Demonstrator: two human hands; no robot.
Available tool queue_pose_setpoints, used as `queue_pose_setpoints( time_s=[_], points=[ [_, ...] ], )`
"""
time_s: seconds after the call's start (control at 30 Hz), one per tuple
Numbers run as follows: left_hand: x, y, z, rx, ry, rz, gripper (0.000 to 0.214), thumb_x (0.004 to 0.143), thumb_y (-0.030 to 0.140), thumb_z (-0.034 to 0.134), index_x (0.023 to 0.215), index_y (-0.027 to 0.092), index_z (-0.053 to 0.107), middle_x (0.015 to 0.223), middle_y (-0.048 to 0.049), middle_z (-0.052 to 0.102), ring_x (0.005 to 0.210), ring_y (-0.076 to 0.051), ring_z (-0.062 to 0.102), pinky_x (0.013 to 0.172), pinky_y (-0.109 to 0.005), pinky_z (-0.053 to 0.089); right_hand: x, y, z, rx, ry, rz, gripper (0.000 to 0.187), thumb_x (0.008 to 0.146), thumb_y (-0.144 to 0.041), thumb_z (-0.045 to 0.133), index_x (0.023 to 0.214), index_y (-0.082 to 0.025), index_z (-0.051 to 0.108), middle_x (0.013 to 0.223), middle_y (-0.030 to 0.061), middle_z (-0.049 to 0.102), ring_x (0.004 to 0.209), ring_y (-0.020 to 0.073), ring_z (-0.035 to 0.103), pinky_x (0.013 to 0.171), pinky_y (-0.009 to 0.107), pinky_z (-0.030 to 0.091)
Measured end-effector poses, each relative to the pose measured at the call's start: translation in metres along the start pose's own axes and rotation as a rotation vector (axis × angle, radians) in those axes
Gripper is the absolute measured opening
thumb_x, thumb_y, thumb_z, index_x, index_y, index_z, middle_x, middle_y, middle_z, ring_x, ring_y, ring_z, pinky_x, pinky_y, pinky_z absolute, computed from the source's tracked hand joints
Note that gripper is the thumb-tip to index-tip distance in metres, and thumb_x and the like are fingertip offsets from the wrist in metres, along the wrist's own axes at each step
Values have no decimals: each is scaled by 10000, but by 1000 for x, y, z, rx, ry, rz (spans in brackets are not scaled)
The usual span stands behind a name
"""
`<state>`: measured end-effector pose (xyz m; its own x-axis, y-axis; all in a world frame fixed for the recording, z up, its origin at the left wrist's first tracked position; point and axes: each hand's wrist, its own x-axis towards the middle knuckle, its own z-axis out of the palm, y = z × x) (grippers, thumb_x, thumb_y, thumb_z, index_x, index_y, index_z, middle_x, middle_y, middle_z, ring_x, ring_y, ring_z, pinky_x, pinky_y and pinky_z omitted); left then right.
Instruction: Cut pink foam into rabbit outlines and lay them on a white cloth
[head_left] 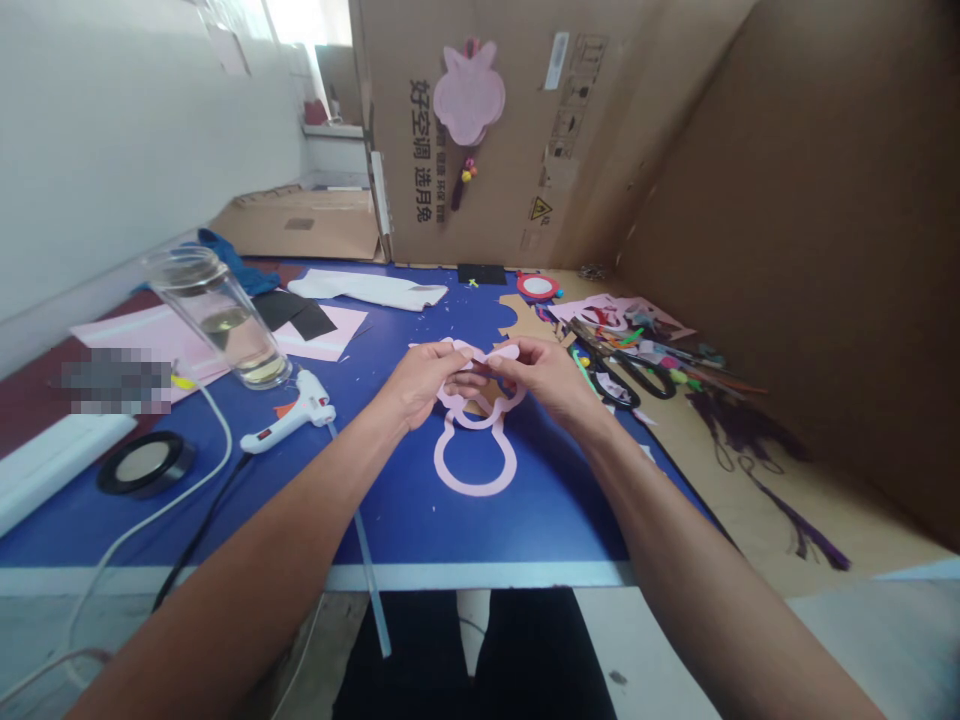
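Observation:
My left hand (429, 380) and my right hand (546, 375) meet over the middle of the blue table, each pinching the upper edge of a pink paper outline cutout (504, 353) between thumb and fingers. The cutout has a scalloped rim and an open centre; my fingers hide part of it. Just below it lies a gourd-shaped pink paper frame (475, 489), flat on the table. Whether the two pieces are joined I cannot tell. A brown cardboard piece shows through the cutout's opening. Left of my left forearm rests a white glue gun (300, 415) with a long clear glue stick (367, 570).
At left stand a lidded glass of liquid (244, 335), a tape roll (146, 465) and cables. Black scissors (626, 365), paper scraps and purple tassels (810, 535) lie at right. Cardboard walls rise behind and right, with a pink ornament (470, 97) hanging on the back one.

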<state>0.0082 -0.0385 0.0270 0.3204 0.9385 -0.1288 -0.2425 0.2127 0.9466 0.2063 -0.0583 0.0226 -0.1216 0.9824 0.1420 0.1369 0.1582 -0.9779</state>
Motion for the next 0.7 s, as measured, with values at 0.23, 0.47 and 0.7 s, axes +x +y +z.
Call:
queue_pose_setpoints(
  time_s=[0.23, 0.47, 0.7],
  points=[
    [-1, 0, 1, 18, -24, -15, 128, 947, 190, 764, 861, 96, 777, 810, -128, 787, 744, -186, 786, 637, -238, 619, -1, -1, 3, -12, 45, 25, 331, 765, -526, 858, 838, -217, 767, 623, -16, 627, 565, 146, 510, 543, 286, 378],
    [-1, 2, 4, -4, -38, -25, 184, 985, 236, 745, 889, 85, 789, 865, -146, 795, 706, -170, 776, 604, -218, 612, 1, 1, 3, -17, 55, 31, 285, 763, -475, 831, 834, -209, 757, 613, -18, 622, 556, 140, 497, 549, 288, 383],
    [1, 2, 1, -4, -13, -24, 218, 1012, 245, 717, 886, 82, 786, 836, -146, 791, 673, -159, 768, 615, -212, 617, 0, 1, 5, -18, 57, 32, 288, 768, -479, 834, 823, -206, 760, 597, -17, 612, 552, 138, 496, 541, 282, 385]
  ],
)
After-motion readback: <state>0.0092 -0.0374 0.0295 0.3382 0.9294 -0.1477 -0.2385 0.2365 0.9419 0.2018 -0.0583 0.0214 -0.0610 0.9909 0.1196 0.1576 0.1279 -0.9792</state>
